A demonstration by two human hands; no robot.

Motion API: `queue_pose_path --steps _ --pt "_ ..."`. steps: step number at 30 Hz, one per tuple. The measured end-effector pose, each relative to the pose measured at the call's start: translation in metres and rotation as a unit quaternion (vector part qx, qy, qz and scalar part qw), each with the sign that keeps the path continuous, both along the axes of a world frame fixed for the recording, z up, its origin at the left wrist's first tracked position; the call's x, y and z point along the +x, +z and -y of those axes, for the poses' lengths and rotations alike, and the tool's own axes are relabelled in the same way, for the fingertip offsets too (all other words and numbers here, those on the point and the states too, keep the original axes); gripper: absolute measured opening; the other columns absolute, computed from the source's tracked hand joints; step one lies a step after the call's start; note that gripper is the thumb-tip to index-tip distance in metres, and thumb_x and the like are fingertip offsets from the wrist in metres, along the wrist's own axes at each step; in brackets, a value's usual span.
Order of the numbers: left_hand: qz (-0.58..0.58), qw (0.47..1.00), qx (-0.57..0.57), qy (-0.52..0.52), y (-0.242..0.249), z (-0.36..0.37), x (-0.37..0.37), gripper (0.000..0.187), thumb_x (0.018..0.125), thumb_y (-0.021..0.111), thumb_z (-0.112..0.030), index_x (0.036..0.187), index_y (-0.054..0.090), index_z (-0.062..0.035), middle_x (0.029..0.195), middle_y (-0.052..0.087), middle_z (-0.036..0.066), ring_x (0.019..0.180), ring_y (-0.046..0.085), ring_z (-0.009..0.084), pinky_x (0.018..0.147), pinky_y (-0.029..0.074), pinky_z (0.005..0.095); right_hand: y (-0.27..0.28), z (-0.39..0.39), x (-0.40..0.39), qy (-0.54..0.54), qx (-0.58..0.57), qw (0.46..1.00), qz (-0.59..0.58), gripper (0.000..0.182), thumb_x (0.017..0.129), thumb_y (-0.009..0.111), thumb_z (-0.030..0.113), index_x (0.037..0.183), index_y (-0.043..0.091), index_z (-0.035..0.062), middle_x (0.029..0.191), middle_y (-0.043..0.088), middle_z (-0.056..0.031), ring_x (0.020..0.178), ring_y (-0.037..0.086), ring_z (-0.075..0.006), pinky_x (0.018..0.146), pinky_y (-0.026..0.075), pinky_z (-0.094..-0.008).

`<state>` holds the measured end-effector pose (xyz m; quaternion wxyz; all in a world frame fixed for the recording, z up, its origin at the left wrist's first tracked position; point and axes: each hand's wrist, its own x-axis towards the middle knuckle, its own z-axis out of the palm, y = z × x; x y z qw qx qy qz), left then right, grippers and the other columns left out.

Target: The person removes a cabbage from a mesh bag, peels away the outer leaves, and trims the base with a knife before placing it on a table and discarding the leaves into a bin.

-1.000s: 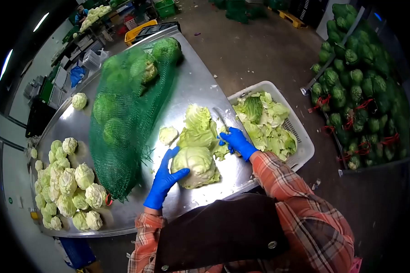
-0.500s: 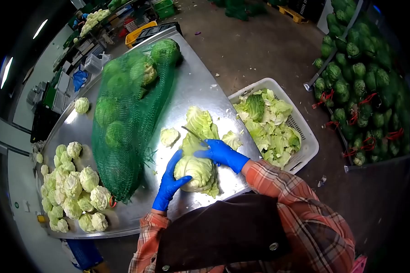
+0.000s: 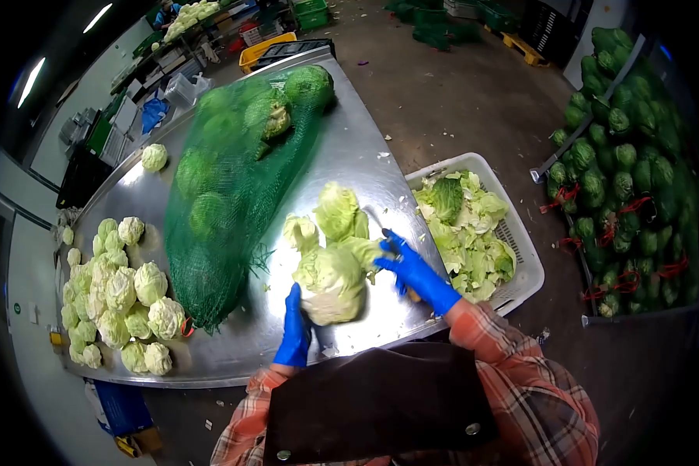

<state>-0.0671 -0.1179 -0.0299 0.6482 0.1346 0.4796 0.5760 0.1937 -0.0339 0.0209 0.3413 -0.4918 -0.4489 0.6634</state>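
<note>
A pale green cabbage (image 3: 330,289) sits on the metal table in front of me, its whitish underside turned toward my left hand. My left hand (image 3: 293,330), in a blue glove, holds the cabbage by its left side. In my gloved right hand (image 3: 415,272), right of the cabbage, is a thin dark tool that looks like a knife (image 3: 386,233); most of it is hidden by the fingers. Loose leaves (image 3: 338,213) lie just behind the cabbage, with a small pale cabbage piece (image 3: 300,232) beside them.
A green net sack (image 3: 233,210) of cabbages lies across the metal table (image 3: 365,147). Trimmed cabbages (image 3: 120,291) are heaped at the left. A white basket (image 3: 530,268) of leaves stands at the table's right edge. Farther right is a caged stack of netted cabbages (image 3: 625,171).
My right hand has moved right and down, off the cabbage top, with the knife. The cabbage has turned, showing its whitish underside. My left hand has slid lower along its side.
</note>
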Motion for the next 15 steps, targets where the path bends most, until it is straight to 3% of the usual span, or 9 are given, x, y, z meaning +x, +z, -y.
queue_pose_path --steps 3,4,6,8,10,11,12,14,15 --pt "-0.202 0.946 -0.157 -0.198 0.051 0.014 0.008 0.056 0.089 0.061 -0.044 0.120 0.046 0.0002 0.105 0.058 0.015 0.087 0.063 0.0237 0.084 0.051 0.0363 0.005 0.017 -0.021 0.100 0.175 0.966 0.162 0.080 0.079 0.072 0.044 0.143 0.036 0.0109 0.133 0.052 -0.0173 0.110 0.060 -0.0308 0.097 0.043 -0.0365" --pt "-0.340 0.912 -0.147 -0.177 0.045 0.011 0.008 0.061 0.084 0.071 -0.032 0.126 0.042 -0.0009 0.114 0.054 0.016 0.100 0.060 0.0237 0.092 0.048 0.0369 0.010 0.015 -0.019 0.110 0.135 0.972 0.157 0.078 0.079 0.071 0.045 0.141 0.039 0.0101 0.128 0.055 -0.0178 0.108 0.061 -0.0306 0.094 0.045 -0.0358" --pt "-0.471 0.862 0.172 -0.067 0.050 0.006 0.013 0.075 0.077 0.078 -0.023 0.135 0.035 -0.0016 0.129 0.046 0.017 0.118 0.050 0.0244 0.100 0.042 0.0353 0.027 0.005 -0.014 0.135 0.059 0.978 0.147 0.073 0.079 0.070 0.047 0.136 0.046 0.0084 0.119 0.061 -0.0187 0.103 0.063 -0.0303 0.090 0.047 -0.0345" --pt "-0.453 0.841 0.240 -0.174 0.066 -0.007 0.027 0.094 0.071 0.082 -0.023 0.144 0.026 -0.0043 0.146 0.032 0.017 0.134 0.034 0.0289 0.109 0.031 0.0402 0.011 0.003 -0.020 0.100 0.150 0.961 0.209 0.058 0.082 0.067 0.047 0.120 0.059 0.0043 0.102 0.066 -0.0201 0.093 0.065 -0.0314 0.081 0.050 -0.0364" --pt "-0.619 0.705 0.282 -0.202 0.065 -0.020 0.033 0.090 0.069 0.083 -0.026 0.142 0.032 -0.0066 0.145 0.034 0.016 0.136 0.031 0.0318 0.111 0.027 0.0430 0.000 -0.009 -0.021 0.085 0.167 0.954 0.235 0.053 0.084 0.065 0.047 0.114 0.061 0.0032 0.098 0.066 -0.0206 0.088 0.066 -0.0321 0.077 0.051 -0.0374" --pt "-0.595 0.719 0.306 -0.187 0.055 -0.027 0.031 0.089 0.067 0.084 -0.029 0.139 0.037 -0.0082 0.144 0.037 0.015 0.137 0.028 0.0337 0.111 0.025 0.0440 -0.028 -0.021 -0.019 0.027 0.095 0.973 0.209 0.046 0.085 0.064 0.042 0.107 0.063 0.0012 0.093 0.067 -0.0206 0.085 0.065 -0.0316 0.077 0.050 -0.0378" --pt "-0.584 0.729 0.307 -0.182 0.055 -0.032 0.029 0.089 0.067 0.084 -0.030 0.139 0.038 -0.0081 0.143 0.038 0.015 0.137 0.029 0.0336 0.111 0.025 0.0440 -0.063 -0.031 -0.009 -0.007 0.150 0.963 0.223 0.044 0.086 0.064 0.039 0.108 0.062 0.0010 0.084 0.067 -0.0167 0.071 0.066 -0.0258 0.064 0.052 -0.0349" --pt "-0.560 0.750 0.307 -0.171 0.051 -0.031 0.027 0.088 0.066 0.084 -0.030 0.138 0.038 -0.0079 0.143 0.039 0.014 0.136 0.030 0.0333 0.112 0.025 0.0441 -0.055 -0.034 0.001 -0.016 -0.051 0.987 0.151 0.040 0.087 0.064 0.037 0.109 0.062 0.0038 0.075 0.063 -0.0104 0.053 0.060 -0.0169 0.045 0.047 -0.0299" --pt "-0.552 0.758 0.313 -0.154 0.051 -0.032 0.025 0.088 0.066 0.085 -0.029 0.138 0.038 -0.0079 0.142 0.039 0.014 0.135 0.031 0.0327 0.112 0.026 0.0432 -0.054 -0.036 0.001 -0.016 -0.049 0.990 0.134 0.041 0.087 0.064 0.038 0.111 0.061 0.0052 0.074 0.062 -0.0090 0.050 0.056 -0.0147 0.042 0.044 -0.0285"
